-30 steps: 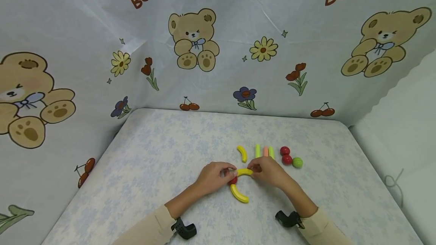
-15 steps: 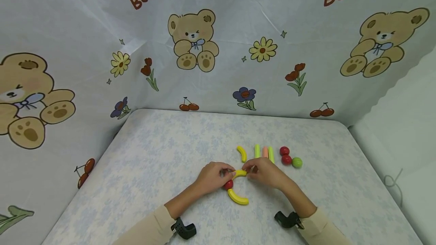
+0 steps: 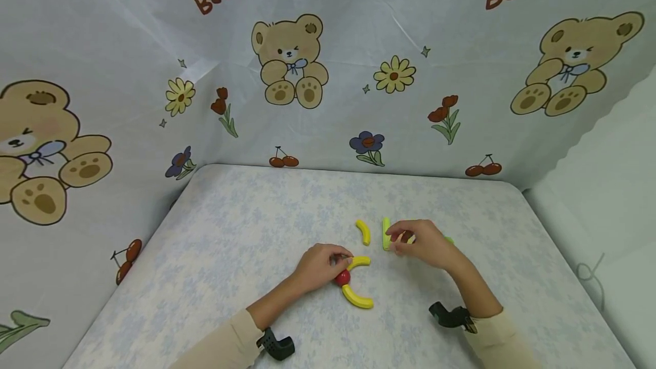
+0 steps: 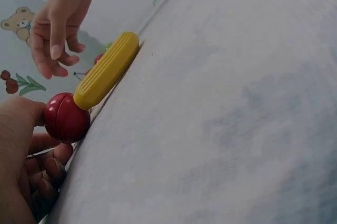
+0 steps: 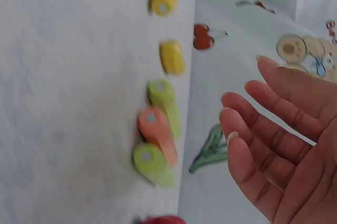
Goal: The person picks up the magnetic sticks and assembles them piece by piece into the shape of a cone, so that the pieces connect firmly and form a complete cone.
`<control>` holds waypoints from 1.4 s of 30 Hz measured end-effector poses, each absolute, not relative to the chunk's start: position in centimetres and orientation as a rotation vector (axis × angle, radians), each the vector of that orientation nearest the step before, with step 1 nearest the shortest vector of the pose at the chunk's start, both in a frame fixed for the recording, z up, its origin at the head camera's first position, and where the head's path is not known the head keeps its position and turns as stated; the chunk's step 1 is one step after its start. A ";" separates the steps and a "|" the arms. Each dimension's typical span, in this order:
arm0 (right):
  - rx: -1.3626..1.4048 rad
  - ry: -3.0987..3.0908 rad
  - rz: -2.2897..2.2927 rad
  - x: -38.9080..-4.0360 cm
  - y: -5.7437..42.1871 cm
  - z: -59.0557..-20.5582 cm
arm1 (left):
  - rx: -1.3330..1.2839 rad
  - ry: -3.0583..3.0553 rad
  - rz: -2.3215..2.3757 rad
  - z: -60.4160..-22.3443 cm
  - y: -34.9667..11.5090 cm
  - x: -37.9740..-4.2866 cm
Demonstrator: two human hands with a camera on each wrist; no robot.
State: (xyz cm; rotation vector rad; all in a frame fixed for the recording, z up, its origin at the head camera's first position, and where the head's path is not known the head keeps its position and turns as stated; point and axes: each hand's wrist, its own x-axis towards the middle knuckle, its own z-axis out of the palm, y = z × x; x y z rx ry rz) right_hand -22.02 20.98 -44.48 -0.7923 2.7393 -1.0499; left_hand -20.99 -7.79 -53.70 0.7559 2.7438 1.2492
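Observation:
My left hand (image 3: 320, 266) holds the left end of a curved yellow piece (image 3: 361, 261) between thumb and finger. Touching it is a shiny red ball (image 3: 342, 278), with a second curved yellow piece (image 3: 357, 298) running off its lower side. In the left wrist view the red ball (image 4: 67, 119) sits against the thumb, and the lower ribbed yellow piece (image 4: 108, 71) meets it. My right hand (image 3: 427, 244) hovers above the sticks with fingers loosely bent and nothing in them; the right wrist view shows this hand (image 5: 284, 140) apart from everything.
Another curved yellow piece (image 3: 364, 232) lies farther back, beside a light green stick (image 3: 386, 232). An orange stick (image 5: 155, 126) and another green stick (image 5: 147, 161) stand in line with it, mostly hidden by the right hand from above. A red ball (image 5: 164, 220) shows at the view's edge.
The joined yellow pieces and red ball shifted slightly left. My right hand let go of the upper yellow piece and moved right and back over the sticks. My left hand has hardly moved.

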 end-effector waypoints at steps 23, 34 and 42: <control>-0.354 2.744 -0.944 -23.8 32.1 -44.2 | 0.668 2.574 1.359 -53.6 -8.4 -21.5; -0.329 2.651 -0.939 -24.5 33.0 -46.2 | 0.695 2.563 1.368 -52.9 -8.3 -21.4; -0.318 2.667 -0.917 -24.2 33.1 -46.0 | 0.697 2.568 1.351 -53.1 -8.3 -21.5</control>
